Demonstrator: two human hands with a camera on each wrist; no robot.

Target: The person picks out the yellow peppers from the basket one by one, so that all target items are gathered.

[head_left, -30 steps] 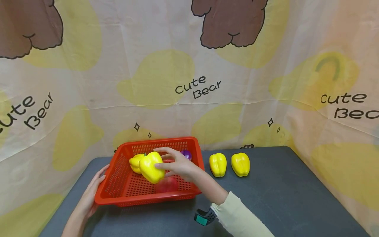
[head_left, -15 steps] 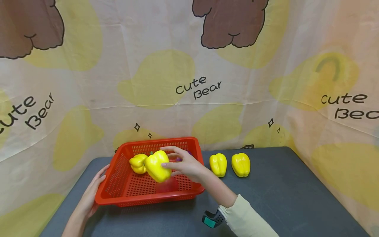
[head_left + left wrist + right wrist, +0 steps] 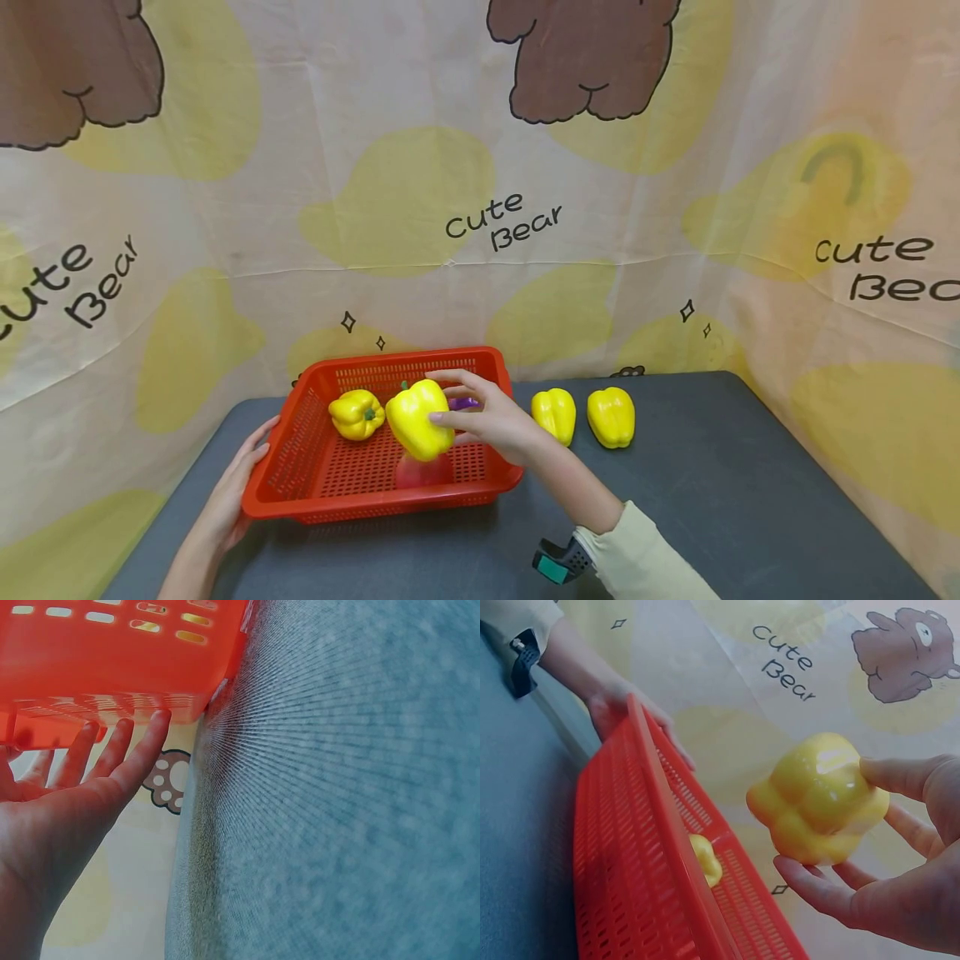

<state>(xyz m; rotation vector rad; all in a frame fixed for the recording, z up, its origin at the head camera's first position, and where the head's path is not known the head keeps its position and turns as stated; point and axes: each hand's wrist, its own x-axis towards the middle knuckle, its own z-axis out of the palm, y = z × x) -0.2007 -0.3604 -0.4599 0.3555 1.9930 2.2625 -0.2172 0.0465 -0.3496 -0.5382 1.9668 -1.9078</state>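
Observation:
My right hand (image 3: 495, 419) pinches a yellow bell pepper (image 3: 420, 421) between thumb and fingers, holding it up over the red plastic basket (image 3: 352, 507). In the right wrist view, the lobed end of the held pepper (image 3: 817, 802) shows clearly. My left hand (image 3: 228, 492) is at the basket's left side. The left wrist view shows that hand's fingers (image 3: 142, 754) nearly straight, with tips against the basket's outer wall (image 3: 97, 664). Inside the basket lie another yellow bell pepper (image 3: 357, 415), a reddish round fruit (image 3: 422, 473) and a partly hidden purple thing (image 3: 463, 403).
Two more yellow bell peppers (image 3: 553, 415) (image 3: 611, 417) stand on the dark grey table (image 3: 720, 492) to the right of the basket. A printed cloth (image 3: 390, 208) hangs close behind the table and along both sides.
My right hand has shifted to the right with the bell pepper, uncovering more of the pepper lying in the basket. The left hand and basket have stayed practically still.

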